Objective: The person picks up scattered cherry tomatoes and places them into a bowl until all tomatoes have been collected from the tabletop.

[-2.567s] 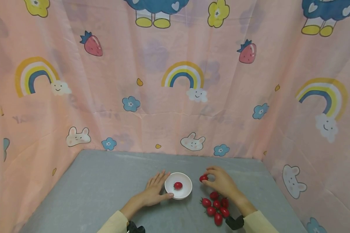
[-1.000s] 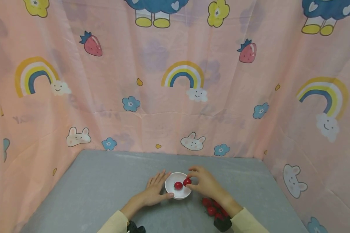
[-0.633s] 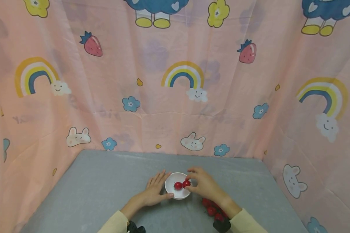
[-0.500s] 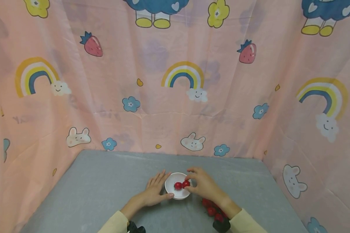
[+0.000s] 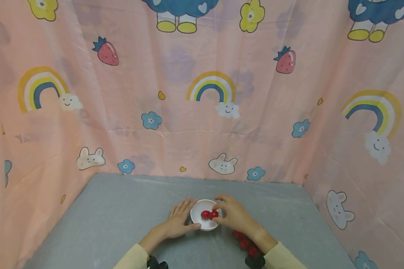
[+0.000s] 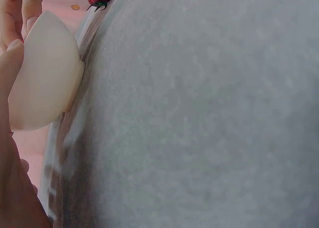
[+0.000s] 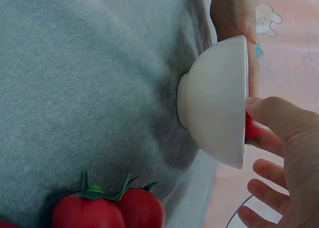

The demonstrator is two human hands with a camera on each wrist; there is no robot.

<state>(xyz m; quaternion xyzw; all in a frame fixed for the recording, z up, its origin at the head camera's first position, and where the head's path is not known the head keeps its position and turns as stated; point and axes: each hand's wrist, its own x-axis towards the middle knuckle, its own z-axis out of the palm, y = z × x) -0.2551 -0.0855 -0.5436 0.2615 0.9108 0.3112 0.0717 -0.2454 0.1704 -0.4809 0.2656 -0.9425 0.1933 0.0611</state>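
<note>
A small white bowl (image 5: 196,216) stands on the grey cloth; the right wrist view shows its outer wall (image 7: 214,98) side-on. My left hand (image 5: 179,223) rests against the bowl's left side, fingers fairly straight and thumb at the near rim. Inside lies one cherry tomato (image 5: 205,215). Beside it, at the right of the bowl, my right hand (image 5: 235,215) pinches a second cherry tomato (image 5: 213,215) between thumb and index finger. In the right wrist view, that held tomato (image 7: 251,127) shows partly above the rim, its lower part hidden by the bowl.
Several more cherry tomatoes (image 5: 244,244) lie on the cloth right of the bowl, partly covered by my right forearm. Black wrist devices (image 5: 157,263) sit at both cuffs. A pink patterned curtain (image 5: 175,145) borders the grey table (image 5: 128,209) behind and at the sides.
My right hand has brought its cherry tomato left from beside the pile into the bowl, then slightly lower and closer to the tomato there. The left hand and bowl have stayed put.
</note>
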